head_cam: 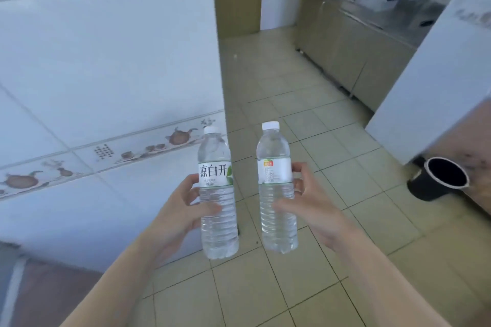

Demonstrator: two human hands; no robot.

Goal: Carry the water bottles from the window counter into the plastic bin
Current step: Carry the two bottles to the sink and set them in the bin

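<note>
The left hand has its fingers wrapped around the ribbed lower body of one clear water bottle; the right hand grips a second water bottle the same way. Both bottles stand upright, capped in white, close together but apart, over the tiled floor. No plastic bin is clearly in view. Thin, ridged plastic flexes, so a steady, moderate squeeze should serve best while walking. A black cup sits at the right.
</note>
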